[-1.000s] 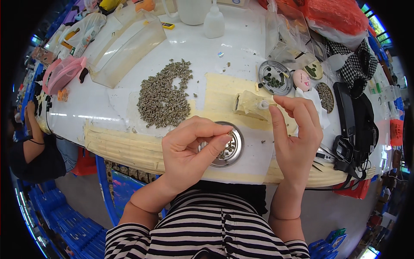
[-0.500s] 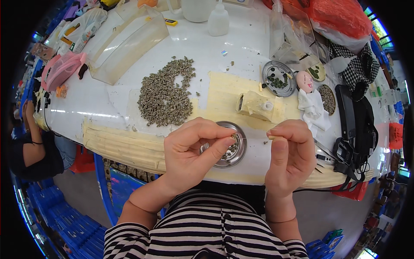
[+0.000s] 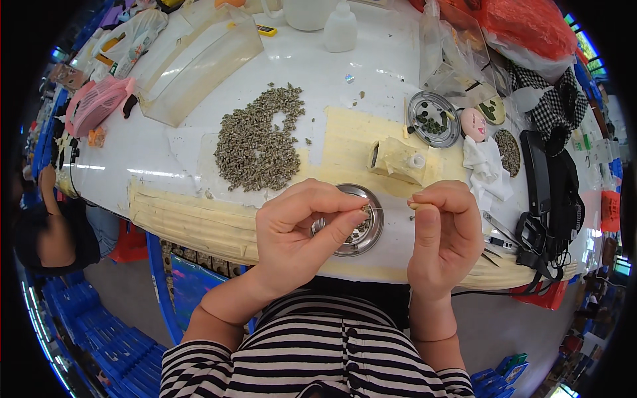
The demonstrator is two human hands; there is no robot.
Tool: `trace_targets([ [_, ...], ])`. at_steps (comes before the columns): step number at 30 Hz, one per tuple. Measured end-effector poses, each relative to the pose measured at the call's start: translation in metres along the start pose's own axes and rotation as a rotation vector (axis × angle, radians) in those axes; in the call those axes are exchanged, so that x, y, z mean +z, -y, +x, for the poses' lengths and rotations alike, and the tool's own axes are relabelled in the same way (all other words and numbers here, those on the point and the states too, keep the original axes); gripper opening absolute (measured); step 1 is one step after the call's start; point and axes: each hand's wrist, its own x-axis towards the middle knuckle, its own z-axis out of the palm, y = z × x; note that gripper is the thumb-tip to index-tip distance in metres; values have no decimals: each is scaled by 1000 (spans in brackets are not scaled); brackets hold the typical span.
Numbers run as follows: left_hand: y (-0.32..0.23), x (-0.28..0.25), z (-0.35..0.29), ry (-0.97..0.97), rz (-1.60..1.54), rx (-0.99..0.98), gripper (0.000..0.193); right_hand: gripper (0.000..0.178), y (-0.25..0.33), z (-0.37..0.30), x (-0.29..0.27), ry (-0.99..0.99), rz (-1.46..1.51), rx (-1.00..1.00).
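My left hand [image 3: 302,232] is closed in a pinch over a round metal dish [image 3: 378,233], its thumb and forefinger on a small metal part [image 3: 365,207]. Facing it, my right hand [image 3: 443,242] pinches the pale end of a thin needle-like tool [image 3: 391,207]. The tool's fine shaft points left to the small part; whether it touches is too small to tell. Small metal parts lie in the dish, partly hidden behind my left fingers. Farther back to the left spreads a big pile of similar small metal parts [image 3: 255,149].
Behind the dish stands a tape-wrapped block [image 3: 401,162]. To its right are a clear round dish with dark green pieces [image 3: 434,138], white tissue [image 3: 488,166], tweezers [image 3: 501,225] and a black strapped bag [image 3: 547,192]. A white bottle [image 3: 341,30] stands far back. At left, another person's arm [image 3: 53,225] shows.
Both hands stay facing each other, still pinching. The right fingers have come slightly closer to the left, and the pale tool end shows less. The view has shifted a little; the other person's arm moved.
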Motion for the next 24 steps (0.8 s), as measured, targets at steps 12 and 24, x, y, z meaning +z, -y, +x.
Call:
trace_targets([
  [12,0,0,1,2,-14,22,19,8,-1,0,1,-15,15,20],
  [24,1,-1,1,-13,97,116,20,8,3,28,-17,-173,-587,-258],
])
